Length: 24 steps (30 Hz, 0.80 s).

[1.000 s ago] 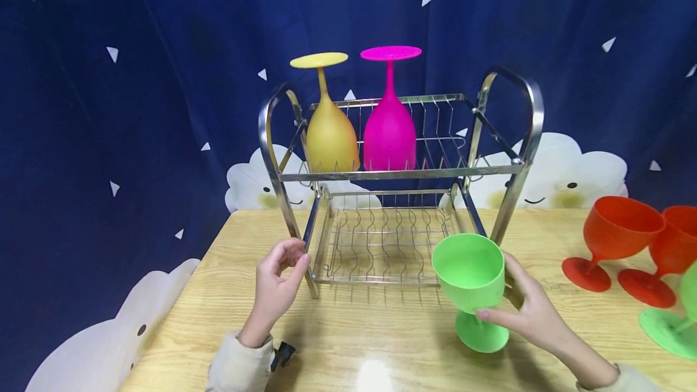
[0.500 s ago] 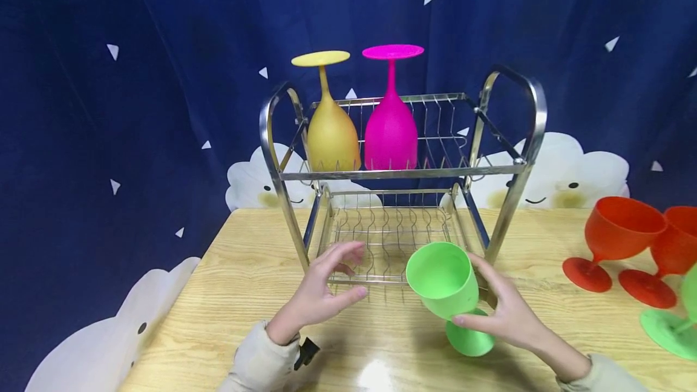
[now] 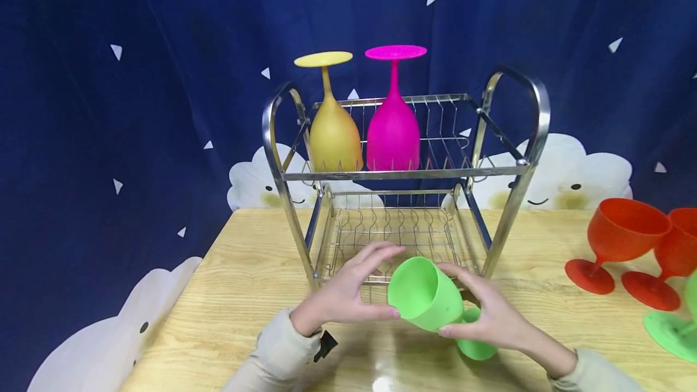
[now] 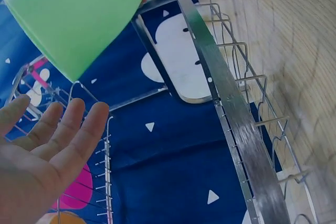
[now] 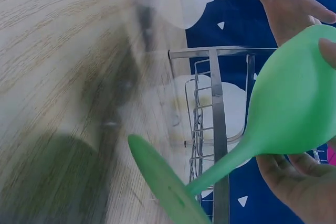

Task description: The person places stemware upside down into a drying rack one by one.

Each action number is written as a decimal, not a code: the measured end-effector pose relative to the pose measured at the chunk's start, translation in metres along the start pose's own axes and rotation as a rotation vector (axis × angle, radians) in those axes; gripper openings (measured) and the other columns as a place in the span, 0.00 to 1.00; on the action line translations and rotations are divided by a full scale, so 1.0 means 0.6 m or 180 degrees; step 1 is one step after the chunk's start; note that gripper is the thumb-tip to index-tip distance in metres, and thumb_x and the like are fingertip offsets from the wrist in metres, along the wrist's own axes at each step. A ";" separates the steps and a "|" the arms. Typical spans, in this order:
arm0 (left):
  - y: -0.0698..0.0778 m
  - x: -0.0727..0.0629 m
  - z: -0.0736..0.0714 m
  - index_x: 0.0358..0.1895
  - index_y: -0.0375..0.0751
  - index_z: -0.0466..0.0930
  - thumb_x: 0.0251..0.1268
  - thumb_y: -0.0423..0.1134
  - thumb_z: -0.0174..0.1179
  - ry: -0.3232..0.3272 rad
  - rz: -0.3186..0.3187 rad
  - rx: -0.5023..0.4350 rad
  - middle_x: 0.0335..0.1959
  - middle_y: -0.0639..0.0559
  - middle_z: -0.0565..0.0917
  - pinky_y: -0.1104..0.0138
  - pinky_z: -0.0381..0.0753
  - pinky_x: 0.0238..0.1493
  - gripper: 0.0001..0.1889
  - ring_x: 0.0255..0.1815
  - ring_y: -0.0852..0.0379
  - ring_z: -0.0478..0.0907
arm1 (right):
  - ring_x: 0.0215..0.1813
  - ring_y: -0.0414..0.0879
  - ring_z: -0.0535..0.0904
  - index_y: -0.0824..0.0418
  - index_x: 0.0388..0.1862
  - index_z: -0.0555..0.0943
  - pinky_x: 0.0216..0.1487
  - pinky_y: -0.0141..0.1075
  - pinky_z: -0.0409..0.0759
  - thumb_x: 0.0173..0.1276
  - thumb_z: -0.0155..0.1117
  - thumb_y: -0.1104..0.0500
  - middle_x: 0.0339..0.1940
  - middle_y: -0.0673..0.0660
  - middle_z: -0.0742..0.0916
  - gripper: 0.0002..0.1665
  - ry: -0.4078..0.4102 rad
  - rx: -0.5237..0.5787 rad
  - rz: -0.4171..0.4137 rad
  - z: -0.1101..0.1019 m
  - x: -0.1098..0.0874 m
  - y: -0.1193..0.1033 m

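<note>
Right hand (image 3: pixel 492 313) is gripping a smooth, round-bowled green goblet (image 3: pixel 440 302), leaning leftward at lower centre; left hand (image 3: pixel 340 295), fingers extended, is hovering near its rim; shiny wire rack (image 3: pixel 452 172) is standing behind

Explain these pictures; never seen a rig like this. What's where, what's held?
There's no robot: a person works with bare hands. The head view is from a head-worn camera looking forward and down; the wrist views, from one on each wrist. The right hand holds a tilted green goblet; the left hand is beside its rim; touching or not, I can't tell. On the wooden table stands a two-tier metal rack with a yellow goblet and a pink goblet upside down on its upper tier. At right: two red goblets, a second green goblet.
</note>
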<state>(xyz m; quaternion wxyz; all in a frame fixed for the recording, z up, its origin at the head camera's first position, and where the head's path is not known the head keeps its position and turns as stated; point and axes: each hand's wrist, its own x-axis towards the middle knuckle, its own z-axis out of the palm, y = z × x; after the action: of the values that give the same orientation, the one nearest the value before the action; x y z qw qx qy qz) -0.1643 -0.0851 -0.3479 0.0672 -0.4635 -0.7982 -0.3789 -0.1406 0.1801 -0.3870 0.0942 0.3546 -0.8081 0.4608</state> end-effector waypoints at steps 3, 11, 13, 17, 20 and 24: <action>0.000 0.005 0.003 0.69 0.49 0.54 0.41 0.47 0.71 -0.0041 0.0072 0.0067 0.65 0.48 0.60 0.52 0.67 0.56 0.48 0.62 0.52 0.63 | 0.45 0.43 0.75 0.61 0.63 0.65 0.39 0.38 0.80 0.38 0.79 0.52 0.54 0.59 0.77 0.52 -0.0042 -0.0248 -0.0001 0.001 0.001 -0.001; -0.001 0.002 0.011 0.69 0.53 0.53 0.39 0.50 0.72 -0.0255 -0.0076 0.0158 0.65 0.52 0.58 0.54 0.67 0.57 0.50 0.62 0.52 0.62 | 0.45 0.42 0.75 0.57 0.62 0.67 0.37 0.36 0.80 0.38 0.78 0.47 0.53 0.55 0.78 0.50 -0.0231 -0.0476 -0.0023 0.012 -0.001 0.001; -0.001 0.001 0.014 0.69 0.54 0.53 0.38 0.51 0.72 -0.0336 -0.0108 0.0177 0.66 0.52 0.57 0.55 0.67 0.57 0.50 0.62 0.52 0.63 | 0.44 0.41 0.75 0.56 0.62 0.68 0.36 0.34 0.79 0.37 0.78 0.48 0.51 0.54 0.78 0.50 -0.0267 -0.0497 -0.0028 0.013 -0.001 0.001; -0.001 0.000 0.022 0.69 0.54 0.52 0.36 0.52 0.73 -0.0476 -0.0097 0.0248 0.66 0.52 0.56 0.58 0.69 0.56 0.53 0.59 0.53 0.65 | 0.43 0.42 0.75 0.57 0.61 0.69 0.35 0.33 0.79 0.36 0.78 0.47 0.50 0.52 0.79 0.50 -0.0367 -0.0632 -0.0009 0.013 0.003 -0.002; -0.004 -0.002 0.030 0.69 0.52 0.53 0.35 0.52 0.74 -0.0527 -0.0050 0.0311 0.64 0.51 0.58 0.61 0.69 0.56 0.53 0.58 0.54 0.66 | 0.43 0.42 0.75 0.60 0.61 0.68 0.35 0.32 0.79 0.38 0.77 0.47 0.48 0.52 0.79 0.50 -0.0487 -0.0610 0.0025 0.011 0.008 -0.004; -0.010 -0.006 0.039 0.67 0.47 0.56 0.36 0.51 0.74 -0.0511 0.0068 0.0364 0.60 0.49 0.63 0.63 0.69 0.56 0.50 0.57 0.56 0.66 | 0.43 0.42 0.74 0.59 0.62 0.68 0.34 0.31 0.78 0.40 0.76 0.45 0.47 0.53 0.79 0.50 -0.0597 -0.0560 0.0099 0.007 0.010 -0.007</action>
<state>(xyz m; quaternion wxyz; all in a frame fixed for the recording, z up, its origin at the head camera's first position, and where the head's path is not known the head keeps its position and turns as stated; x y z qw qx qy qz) -0.1613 -0.0734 -0.3690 0.0335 -0.4963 -0.8163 -0.2937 -0.1415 0.1721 -0.3836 0.0418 0.3738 -0.8561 0.3544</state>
